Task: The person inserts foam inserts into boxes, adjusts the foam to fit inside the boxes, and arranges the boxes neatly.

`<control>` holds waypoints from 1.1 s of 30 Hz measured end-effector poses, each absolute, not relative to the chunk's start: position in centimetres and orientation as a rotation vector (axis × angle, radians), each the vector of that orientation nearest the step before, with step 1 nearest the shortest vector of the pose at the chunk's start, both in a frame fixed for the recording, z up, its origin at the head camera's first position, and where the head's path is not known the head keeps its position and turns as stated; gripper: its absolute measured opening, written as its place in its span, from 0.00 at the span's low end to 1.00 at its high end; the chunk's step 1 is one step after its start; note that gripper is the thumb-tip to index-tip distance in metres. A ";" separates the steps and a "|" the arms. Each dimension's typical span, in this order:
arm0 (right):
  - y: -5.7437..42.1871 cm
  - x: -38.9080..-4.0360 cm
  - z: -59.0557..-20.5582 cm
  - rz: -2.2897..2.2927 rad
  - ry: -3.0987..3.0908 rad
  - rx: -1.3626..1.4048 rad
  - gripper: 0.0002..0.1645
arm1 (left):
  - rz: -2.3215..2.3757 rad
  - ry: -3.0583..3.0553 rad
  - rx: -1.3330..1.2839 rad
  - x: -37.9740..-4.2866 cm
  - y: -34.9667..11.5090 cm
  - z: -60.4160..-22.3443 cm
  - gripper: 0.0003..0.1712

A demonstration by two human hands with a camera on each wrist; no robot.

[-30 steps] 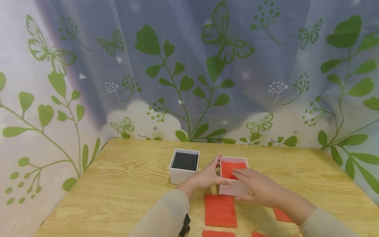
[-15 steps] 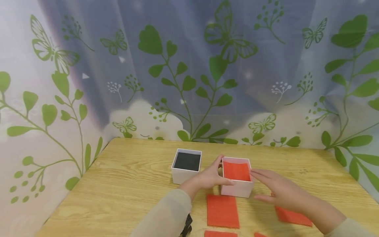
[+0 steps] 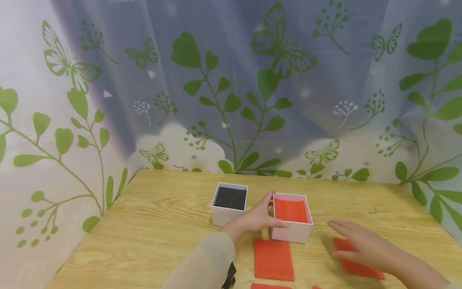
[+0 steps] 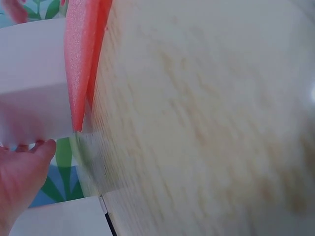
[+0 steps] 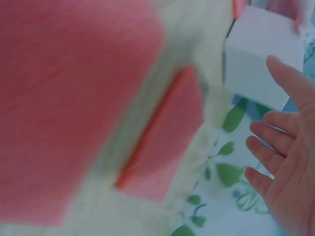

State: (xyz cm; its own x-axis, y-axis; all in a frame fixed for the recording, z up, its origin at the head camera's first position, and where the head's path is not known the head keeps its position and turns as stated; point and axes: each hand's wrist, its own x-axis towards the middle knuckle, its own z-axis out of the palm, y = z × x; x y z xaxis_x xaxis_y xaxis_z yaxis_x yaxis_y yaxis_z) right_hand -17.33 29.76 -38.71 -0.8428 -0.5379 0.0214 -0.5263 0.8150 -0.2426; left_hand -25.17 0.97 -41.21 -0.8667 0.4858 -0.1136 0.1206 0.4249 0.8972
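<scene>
Two red pieces [image 3: 271, 286] cropped below, another piece [image 3: 355, 268] partly behind right hand [image 3: 366, 245]

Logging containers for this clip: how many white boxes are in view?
2. The dark-filled box stands on the table; the red-filled box is to its right, gripped by the left hand. No other box shows.

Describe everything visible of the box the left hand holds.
The box is whitish, square, open-topped and thin-walled, and looks like card. It stands upright on the table, right of the other box. Red cloth lies inside, below the rim. The left hand grips its left side, thumb on the near wall.
</scene>
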 end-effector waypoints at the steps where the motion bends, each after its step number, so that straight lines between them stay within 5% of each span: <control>1: 30.2 -17.3 -39.0 -0.381 2.932 -0.840 0.45 | 1.421 2.329 0.518 -25.2 1.0 -41.2 0.61; 18: 34.8 -17.2 -42.1 -0.353 2.818 -0.625 0.56 | 1.428 2.319 0.519 -25.1 1.0 -41.1 0.61; 33: 35.5 -17.7 -42.6 -0.451 2.744 -0.538 0.55 | 1.403 2.333 0.520 -25.2 1.0 -41.2 0.62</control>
State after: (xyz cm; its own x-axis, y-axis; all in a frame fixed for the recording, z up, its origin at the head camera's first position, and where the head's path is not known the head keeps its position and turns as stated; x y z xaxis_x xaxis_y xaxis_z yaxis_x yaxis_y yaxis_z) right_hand -17.68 35.53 -42.56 -0.8823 -0.4076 -0.2355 -0.3107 0.8801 -0.3591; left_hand -25.24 0.97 -41.17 -0.8643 0.4882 -0.1209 0.1223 0.4371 0.8911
